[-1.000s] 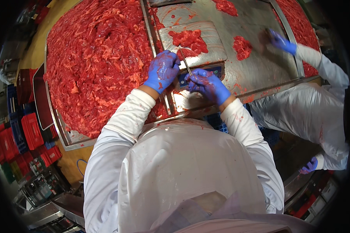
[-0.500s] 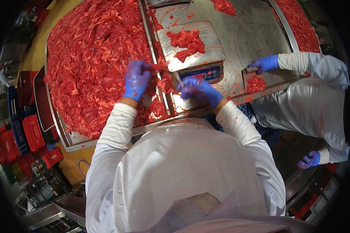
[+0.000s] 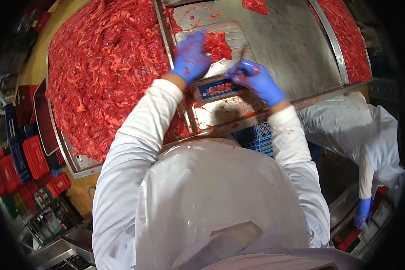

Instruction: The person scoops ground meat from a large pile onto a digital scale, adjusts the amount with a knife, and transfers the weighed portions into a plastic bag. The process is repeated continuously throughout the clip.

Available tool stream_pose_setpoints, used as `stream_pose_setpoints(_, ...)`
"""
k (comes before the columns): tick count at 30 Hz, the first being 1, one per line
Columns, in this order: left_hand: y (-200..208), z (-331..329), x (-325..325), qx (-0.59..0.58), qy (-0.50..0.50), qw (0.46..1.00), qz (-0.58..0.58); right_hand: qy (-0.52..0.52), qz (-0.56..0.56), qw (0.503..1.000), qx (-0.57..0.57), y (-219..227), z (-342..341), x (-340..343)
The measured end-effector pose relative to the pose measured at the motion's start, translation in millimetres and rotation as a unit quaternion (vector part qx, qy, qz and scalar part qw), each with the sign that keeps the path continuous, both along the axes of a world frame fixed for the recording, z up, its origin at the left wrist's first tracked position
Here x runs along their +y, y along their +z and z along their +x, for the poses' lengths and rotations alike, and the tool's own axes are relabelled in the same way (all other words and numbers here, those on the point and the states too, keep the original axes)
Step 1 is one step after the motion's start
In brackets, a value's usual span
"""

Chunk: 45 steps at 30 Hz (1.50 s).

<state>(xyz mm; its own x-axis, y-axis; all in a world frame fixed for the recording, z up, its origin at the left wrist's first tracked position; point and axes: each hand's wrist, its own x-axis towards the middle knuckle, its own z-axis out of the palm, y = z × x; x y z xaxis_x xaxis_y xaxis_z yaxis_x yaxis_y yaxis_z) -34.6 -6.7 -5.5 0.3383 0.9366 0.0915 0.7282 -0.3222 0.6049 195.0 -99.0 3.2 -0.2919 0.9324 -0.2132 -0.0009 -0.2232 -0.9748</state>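
My left hand [image 3: 191, 58], in a blue glove, is over the left side of the steel scale pan [image 3: 236, 31]. Its fingers look stretched out, though motion smears their tips. Beside its thumb a clump of raw red meat [image 3: 217, 46] lies on the pan. My right hand [image 3: 256, 81], gloved too, is closed around a knife just right of the scale's display [image 3: 218, 89]. The thin knife blade [image 3: 244, 52] points away from me and is blurred.
A large tray of raw meat pieces [image 3: 108, 76] fills the left side, its metal rim [image 3: 166, 36] beside the scale. More meat [image 3: 339, 36] lies beyond a rail at right. A co-worker's gloved hand [image 3: 363, 213] hangs low at right. Red crates [image 3: 37, 155] stand at far left.
My left hand has moved from the meat tray's edge to over the pan. My right hand has moved right, with the knife now pointing away. The co-worker's hand and metal scoop have left the table.
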Motion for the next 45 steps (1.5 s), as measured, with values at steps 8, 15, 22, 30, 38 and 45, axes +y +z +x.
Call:
stream_pose_setpoints(8,14,-54,-41,-0.127,0.019,0.986,-0.106,-0.062,-0.058,0.994,0.069,-19,-25,-18)
stream_pose_setpoints(15,7,-29,-53,0.115,-0.116,0.985,0.057,0.069,-0.218,0.970,0.082,-14,-12,-59)
stream_pose_setpoints(22,-1,-40,-54,0.044,-0.094,0.993,0.049,0.105,-0.151,0.971,0.154,-45,-15,-40)
stream_pose_setpoints(30,-3,-54,-57,0.025,-0.076,0.996,0.044,0.065,-0.285,0.932,0.215,-26,-16,-35)
stream_pose_setpoints(38,-5,-95,-86,0.025,-0.035,0.999,0.010,0.028,-0.257,0.956,0.138,-43,-44,-17)
stream_pose_setpoints(45,-27,-184,-97,0.197,0.175,0.960,-0.098,0.260,-0.205,0.941,0.075,-52,-83,-57)
